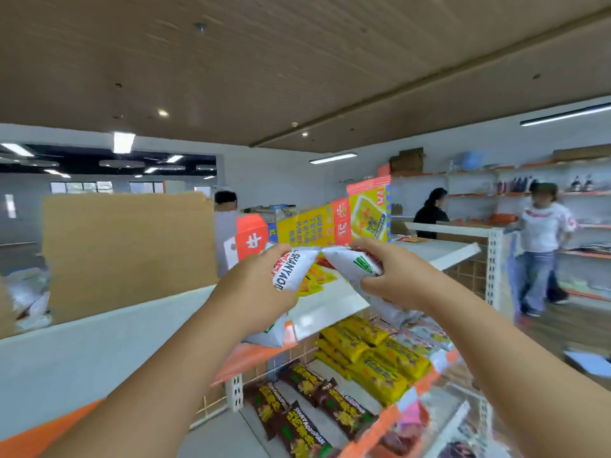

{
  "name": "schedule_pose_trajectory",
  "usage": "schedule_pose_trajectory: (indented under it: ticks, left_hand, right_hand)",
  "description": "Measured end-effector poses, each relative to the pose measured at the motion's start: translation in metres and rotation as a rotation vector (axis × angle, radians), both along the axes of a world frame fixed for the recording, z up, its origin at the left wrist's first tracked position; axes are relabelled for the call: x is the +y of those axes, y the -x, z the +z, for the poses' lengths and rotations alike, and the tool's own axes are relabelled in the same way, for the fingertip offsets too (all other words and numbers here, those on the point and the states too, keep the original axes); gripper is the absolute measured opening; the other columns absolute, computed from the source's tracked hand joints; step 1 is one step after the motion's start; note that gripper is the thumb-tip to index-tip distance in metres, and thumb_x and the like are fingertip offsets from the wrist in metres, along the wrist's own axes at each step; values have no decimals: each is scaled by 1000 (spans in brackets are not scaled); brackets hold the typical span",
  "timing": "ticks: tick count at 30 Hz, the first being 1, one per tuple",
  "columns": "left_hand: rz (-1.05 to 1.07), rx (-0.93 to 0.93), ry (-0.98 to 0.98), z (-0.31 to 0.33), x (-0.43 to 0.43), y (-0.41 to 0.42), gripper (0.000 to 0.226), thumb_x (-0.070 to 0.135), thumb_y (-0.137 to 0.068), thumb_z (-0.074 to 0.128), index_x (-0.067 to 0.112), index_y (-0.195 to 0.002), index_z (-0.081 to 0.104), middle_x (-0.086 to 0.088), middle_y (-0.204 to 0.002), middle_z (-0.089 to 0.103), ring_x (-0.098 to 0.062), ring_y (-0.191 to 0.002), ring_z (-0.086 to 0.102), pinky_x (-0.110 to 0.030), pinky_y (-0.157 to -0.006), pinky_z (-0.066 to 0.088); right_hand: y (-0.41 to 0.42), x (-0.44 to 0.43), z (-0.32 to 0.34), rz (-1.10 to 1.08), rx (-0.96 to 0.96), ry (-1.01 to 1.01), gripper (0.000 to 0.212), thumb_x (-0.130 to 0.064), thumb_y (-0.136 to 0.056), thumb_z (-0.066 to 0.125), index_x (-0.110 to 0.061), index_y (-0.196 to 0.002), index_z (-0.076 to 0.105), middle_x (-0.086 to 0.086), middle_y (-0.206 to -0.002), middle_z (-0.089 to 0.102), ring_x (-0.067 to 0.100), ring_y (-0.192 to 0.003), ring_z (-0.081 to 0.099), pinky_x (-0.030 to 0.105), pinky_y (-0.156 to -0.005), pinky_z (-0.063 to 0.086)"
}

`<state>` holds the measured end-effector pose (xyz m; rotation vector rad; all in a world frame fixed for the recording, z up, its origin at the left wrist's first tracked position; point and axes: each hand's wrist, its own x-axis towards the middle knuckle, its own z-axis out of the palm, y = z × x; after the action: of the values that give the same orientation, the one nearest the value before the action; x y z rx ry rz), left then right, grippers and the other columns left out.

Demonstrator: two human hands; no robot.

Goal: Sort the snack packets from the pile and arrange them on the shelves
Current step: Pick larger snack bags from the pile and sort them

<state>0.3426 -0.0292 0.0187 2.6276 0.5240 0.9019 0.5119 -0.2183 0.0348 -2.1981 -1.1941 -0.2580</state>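
Observation:
My left hand (256,280) grips a white snack packet (294,269) with black lettering. My right hand (385,276) grips a second white packet (355,262) with a green label. Both packets are held up in front of the white top shelf (330,302), their upper ends touching. Yellow packets (314,280) lie on that shelf behind my hands. On the shelf below, yellow packets (367,355) are stacked at the back and dark brown packets (314,404) lie in a row toward the front.
A flattened yellow and orange carton (317,226) stands on top of the shelf unit. A cardboard sheet (129,246) rises at the left. Three people (542,239) stand further back, near wall shelves (529,193). A white upright (496,259) ends the shelf at the right.

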Motion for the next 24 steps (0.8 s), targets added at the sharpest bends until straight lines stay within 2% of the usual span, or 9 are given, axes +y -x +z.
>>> schedule_pose_trajectory:
  ticks: [2, 5, 7, 10, 13, 17, 20, 22, 24]
  left_hand:
    - [-69, -29, 8, -9, -38, -34, 75, 38, -78, 69, 48, -146, 39, 5, -121, 61, -18, -94, 61, -31, -69, 46]
    - [-156, -76, 39, -26, -91, -81, 77, 35, -81, 70, 45, -150, 37, 5, -127, 59, -18, -101, 60, -32, -76, 47]
    - [-215, -75, 80, -39, -128, -113, 78, 33, -82, 69, 45, -151, 35, 6, -130, 57, -17, -106, 59, -32, -83, 47]
    - [-262, -31, 125, -61, -182, -156, 77, 35, -82, 66, 50, -149, 32, 7, -126, 56, -18, -104, 56, -32, -83, 46]
    - [-275, -20, 162, -80, -230, -191, 66, 37, -80, 64, 52, -139, 39, 13, -114, 59, -15, -94, 54, -31, -79, 46]
    - [-317, 34, 239, -94, -267, -229, 70, 53, -65, 49, 53, -133, 38, 4, -107, 60, -24, -95, 61, -39, -82, 54]
    - [-299, 37, 244, -99, -279, -254, 85, 68, -51, 33, 53, -134, 37, 4, -109, 58, -24, -96, 60, -39, -81, 53]
    - [-300, 56, 237, -105, -280, -272, 81, 66, -56, 37, 51, -135, 38, 4, -108, 58, -23, -94, 61, -39, -80, 53]
    - [-292, 86, 228, -112, -272, -290, 73, 56, -68, 49, 49, -139, 36, 3, -112, 58, -24, -97, 61, -38, -80, 52]
  right_hand:
    - [-28, -47, -9, -56, 23, 6, 60, -22, -85, 62, -47, -137, 46, -8, -113, 62, 4, -57, 56, 20, -46, 40]
    - [-62, -114, -20, -134, 31, 42, 58, -23, -87, 62, -43, -139, 45, -9, -114, 61, 6, -64, 59, 18, -47, 42]
    - [-82, -162, -28, -190, 29, 77, 53, -26, -89, 63, -38, -138, 46, -9, -114, 60, 7, -74, 59, 21, -55, 45]
    - [-109, -230, -44, -275, 36, 104, 55, -30, -88, 63, -40, -139, 46, -10, -122, 57, 8, -93, 58, 26, -72, 48]
    - [-130, -282, -61, -330, 76, 99, 52, -26, -83, 62, -46, -129, 48, -11, -114, 60, 4, -94, 57, 26, -74, 48]
    - [-157, -313, -77, -358, 132, 115, 45, -29, -83, 60, -47, -122, 50, -10, -108, 62, 5, -93, 58, 28, -75, 49]
    - [-183, -315, -90, -374, 149, 110, 48, -47, -73, 54, -50, -121, 49, -11, -108, 62, 6, -91, 59, 29, -75, 51]
    - [-202, -307, -102, -365, 145, 122, 60, -57, -64, 46, -52, -123, 47, -10, -113, 60, 7, -95, 59, 31, -80, 52]
    - [-220, -295, -111, -345, 152, 144, 59, -51, -68, 49, -50, -127, 47, -8, -117, 58, 11, -101, 58, 33, -85, 52]
